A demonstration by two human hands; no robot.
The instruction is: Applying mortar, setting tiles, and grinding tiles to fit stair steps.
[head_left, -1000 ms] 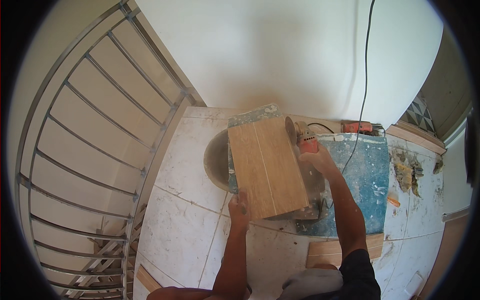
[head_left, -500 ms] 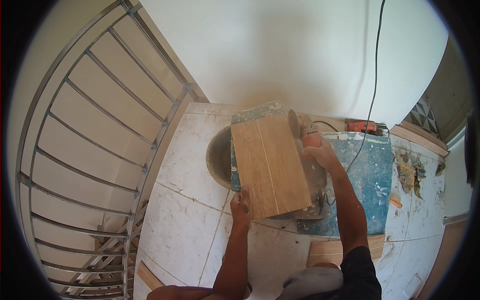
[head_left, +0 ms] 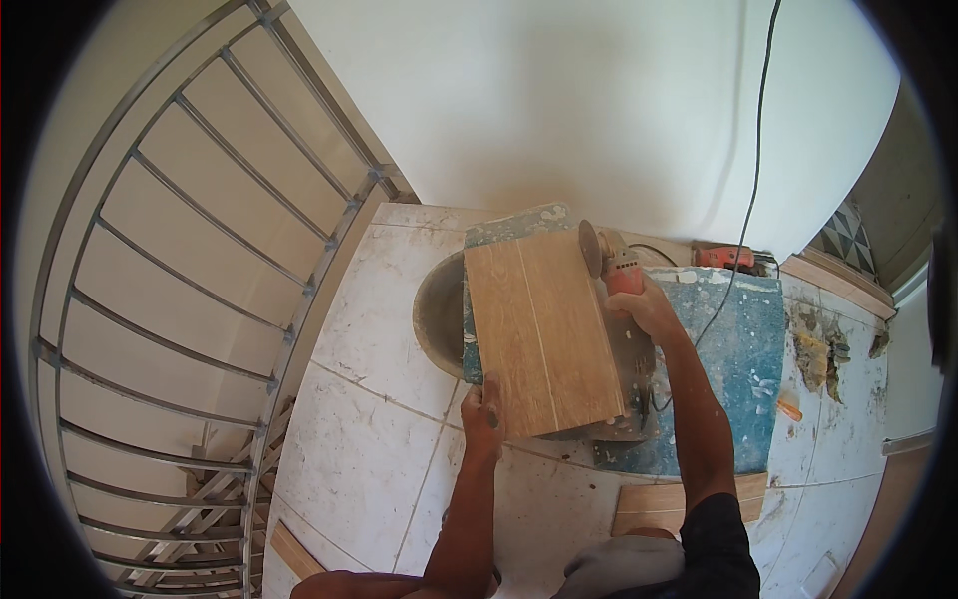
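Note:
My right hand (head_left: 644,307) is wrapped round the red body of an angle grinder (head_left: 624,278). Its round disc (head_left: 591,248) stands at the upper right edge of a wood-patterned tile (head_left: 544,334). My left hand (head_left: 483,414) grips the tile's lower left corner, thumb on top. Under the tile lies a blue, paint-spotted board (head_left: 519,226), which rests over a round grey basin (head_left: 437,314). Most of the basin is hidden by the board and tile. Whether the disc touches the tile, I cannot tell.
A second red power tool (head_left: 723,257) lies by the white wall. A black cord (head_left: 755,170) hangs down there. Another blue board (head_left: 723,369) covers the floor at right, with a tile piece (head_left: 649,506) near me. A metal railing (head_left: 165,354) bounds the left side.
The grinder and tile hold nearly the same place, with only a slight shift of the whole view. Dust around the disc looks thinner. Both hands keep their grip.

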